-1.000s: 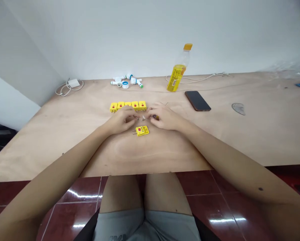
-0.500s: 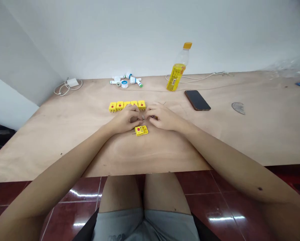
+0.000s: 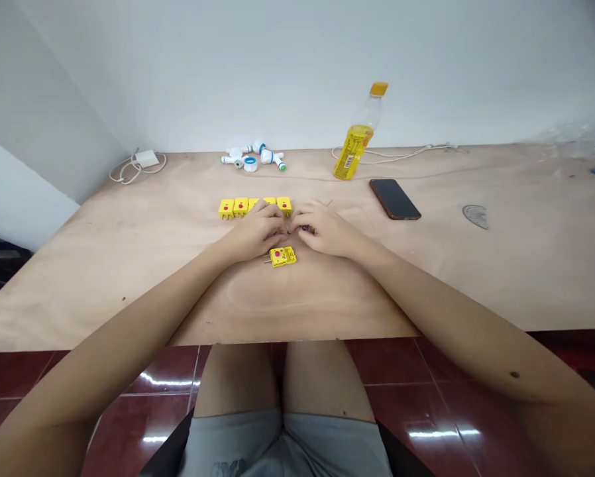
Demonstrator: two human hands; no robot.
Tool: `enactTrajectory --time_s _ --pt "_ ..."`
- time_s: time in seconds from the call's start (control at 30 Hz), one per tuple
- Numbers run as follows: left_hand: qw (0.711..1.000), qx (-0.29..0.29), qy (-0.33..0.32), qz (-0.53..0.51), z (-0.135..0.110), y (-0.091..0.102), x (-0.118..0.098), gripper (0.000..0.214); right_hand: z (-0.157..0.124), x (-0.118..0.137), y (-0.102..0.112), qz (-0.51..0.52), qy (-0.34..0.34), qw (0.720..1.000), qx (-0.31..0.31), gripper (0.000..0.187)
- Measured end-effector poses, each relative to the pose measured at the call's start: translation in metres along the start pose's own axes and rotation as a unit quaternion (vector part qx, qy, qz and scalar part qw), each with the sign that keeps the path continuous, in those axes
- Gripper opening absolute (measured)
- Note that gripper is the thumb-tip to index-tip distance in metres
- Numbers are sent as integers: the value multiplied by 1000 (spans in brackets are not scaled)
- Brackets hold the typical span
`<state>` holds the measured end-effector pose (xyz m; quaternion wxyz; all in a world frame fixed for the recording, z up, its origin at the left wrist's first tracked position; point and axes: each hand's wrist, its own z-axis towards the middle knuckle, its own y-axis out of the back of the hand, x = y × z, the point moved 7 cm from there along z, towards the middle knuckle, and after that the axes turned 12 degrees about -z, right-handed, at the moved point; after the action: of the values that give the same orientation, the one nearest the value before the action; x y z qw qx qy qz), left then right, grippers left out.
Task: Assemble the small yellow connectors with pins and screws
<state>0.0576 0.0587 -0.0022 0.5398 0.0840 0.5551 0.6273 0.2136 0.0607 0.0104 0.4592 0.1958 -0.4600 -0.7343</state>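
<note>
My left hand (image 3: 258, 230) and my right hand (image 3: 322, 228) meet fingertip to fingertip above the tabletop. The fingers of my left hand are pinched, and whatever lies between them is too small to name. My right hand is also closed, with a small dark bit showing at its fingers that I cannot make out. Just below the fingertips lies an opened yellow plug (image 3: 282, 256), its metal pins pointing left. A row of several yellow plugs (image 3: 226, 209) with red dots sits behind my left hand, partly hidden by it.
A bottle of yellow drink (image 3: 353, 151) stands near the wall, with a phone (image 3: 395, 199) to its right. White fittings (image 3: 250, 163) lie at the back, a white charger with cable (image 3: 146, 158) at back left. A clear half-round piece (image 3: 475, 215) is at right.
The view has shifted slightly. My fingertips have drawn closer together, and the small pale bit that showed between them is now hidden. The plugs stay in place.
</note>
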Motion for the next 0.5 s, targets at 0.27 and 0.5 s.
enactTrajectory --time_s 0.27,0.5 --pt "997 -59 -3 -48 -1 14 -8 21 2 5 20 -10 4 994 -113 14" --pt "944 -157 47 -288 -7 23 -10 41 0 20 38 -13 11 979 -203 6"
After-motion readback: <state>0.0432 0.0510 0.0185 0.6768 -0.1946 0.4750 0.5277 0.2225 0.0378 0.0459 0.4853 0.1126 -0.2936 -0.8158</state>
